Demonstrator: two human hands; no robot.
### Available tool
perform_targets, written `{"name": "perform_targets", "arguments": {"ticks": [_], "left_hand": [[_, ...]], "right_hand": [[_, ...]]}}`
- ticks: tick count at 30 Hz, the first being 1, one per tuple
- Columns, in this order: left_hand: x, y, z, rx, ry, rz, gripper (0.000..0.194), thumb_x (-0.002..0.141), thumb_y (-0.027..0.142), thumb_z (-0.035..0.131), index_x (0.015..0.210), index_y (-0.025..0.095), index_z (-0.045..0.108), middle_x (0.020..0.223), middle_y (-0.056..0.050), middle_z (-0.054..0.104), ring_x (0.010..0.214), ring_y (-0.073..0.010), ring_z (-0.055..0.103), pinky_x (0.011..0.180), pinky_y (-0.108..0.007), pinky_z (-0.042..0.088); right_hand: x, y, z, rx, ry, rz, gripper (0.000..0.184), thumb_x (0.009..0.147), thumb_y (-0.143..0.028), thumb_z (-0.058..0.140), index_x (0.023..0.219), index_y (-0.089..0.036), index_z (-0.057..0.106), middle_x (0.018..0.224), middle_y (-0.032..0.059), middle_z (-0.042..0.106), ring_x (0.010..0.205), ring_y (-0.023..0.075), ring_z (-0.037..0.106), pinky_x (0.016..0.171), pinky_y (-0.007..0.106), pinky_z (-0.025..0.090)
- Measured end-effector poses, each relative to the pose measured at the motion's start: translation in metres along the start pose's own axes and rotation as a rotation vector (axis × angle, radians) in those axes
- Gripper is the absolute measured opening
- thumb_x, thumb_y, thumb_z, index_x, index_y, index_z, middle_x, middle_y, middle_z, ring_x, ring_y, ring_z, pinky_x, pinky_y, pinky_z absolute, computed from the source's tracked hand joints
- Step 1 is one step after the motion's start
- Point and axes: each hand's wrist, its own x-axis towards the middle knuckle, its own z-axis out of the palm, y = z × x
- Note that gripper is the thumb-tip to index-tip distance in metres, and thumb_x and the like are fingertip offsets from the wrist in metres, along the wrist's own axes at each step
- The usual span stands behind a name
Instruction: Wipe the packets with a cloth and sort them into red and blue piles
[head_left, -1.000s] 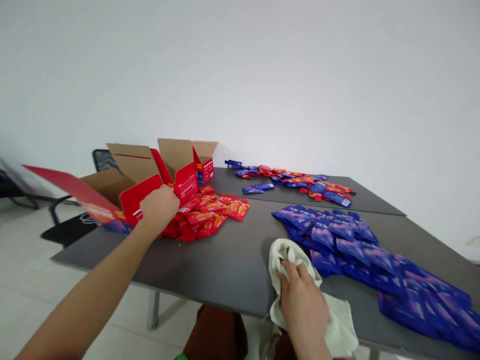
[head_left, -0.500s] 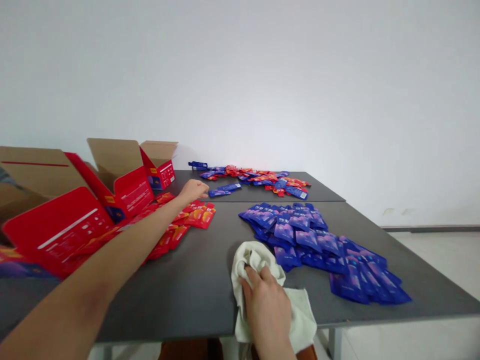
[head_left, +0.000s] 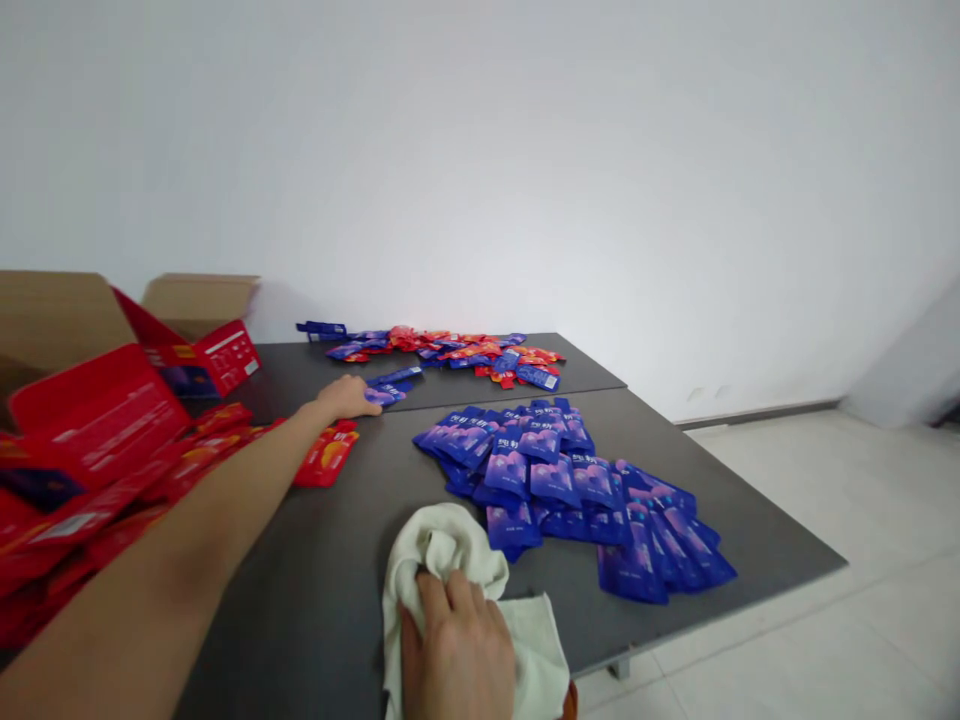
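Observation:
My right hand (head_left: 466, 640) presses on a crumpled pale green cloth (head_left: 536, 640) near the table's front edge, its fingers bunched into the folds. My left arm reaches far across the table. There my left hand (head_left: 346, 398) is closed at the left end of a blue pouch (head_left: 385, 394), with its fingertips partly hidden. A second blue pouch (head_left: 397, 376) lies just behind. Right of the cloth, overlapping blue pouches (head_left: 517, 460) form a heap, with a fanned row (head_left: 660, 545) at its near right end. Red pouches (head_left: 330, 455) lie below my left forearm.
Open red cartons (head_left: 101, 400) stand along the left side, and another carton (head_left: 225, 358) sits farther back. A mixed pile of red and blue pouches (head_left: 457, 350) lies on the far part of the dark table (head_left: 337, 560), before a white wall.
My view has swung to the right, so everything sits farther left. My left hand has moved rightward to the small group of blue pouches. My right hand stays on the cloth.

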Motion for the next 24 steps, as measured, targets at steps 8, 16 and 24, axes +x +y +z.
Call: {"name": "perform_targets", "arguments": {"ticks": [8, 16, 24], "left_hand": [[-0.175, 0.027, -0.026, 0.003, 0.318, 0.008, 0.060, 0.068, 0.042, 0.061, 0.124, 0.019, 0.056, 0.117, -0.010, 0.062, 0.103, -0.0277, 0.060, 0.087, -0.034, 0.046], [-0.351, 0.033, 0.018, 0.013, 0.156, -0.126, 0.047, 0.071, 0.043, 0.057, 0.116, 0.030, 0.062, 0.111, -0.011, 0.063, 0.106, -0.0323, 0.052, 0.092, -0.046, 0.036], [-0.364, 0.029, 0.020, -0.051, 0.239, -0.223, 0.032, 0.085, 0.033, 0.047, 0.108, 0.029, 0.068, 0.129, -0.010, 0.053, 0.118, -0.0305, 0.040, 0.097, -0.051, 0.026]], "right_hand": [[0.005, 0.004, -0.016, 0.011, -0.131, -0.054, 0.020, 0.091, -0.042, 0.052, 0.100, -0.031, 0.066, 0.087, 0.0048, 0.065, 0.077, 0.0230, 0.063, 0.066, 0.032, 0.044], [-0.005, -0.025, -0.030, 0.198, -0.159, -0.295, 0.041, 0.096, -0.055, 0.036, 0.093, -0.030, 0.069, 0.084, 0.0010, 0.067, 0.078, 0.0165, 0.064, 0.066, 0.025, 0.042], [0.005, -0.076, -0.009, 0.035, -0.198, -0.373, 0.048, 0.092, -0.062, 0.035, 0.114, -0.032, 0.066, 0.109, 0.0087, 0.054, 0.087, 0.0203, 0.059, 0.074, 0.032, 0.045]]}}
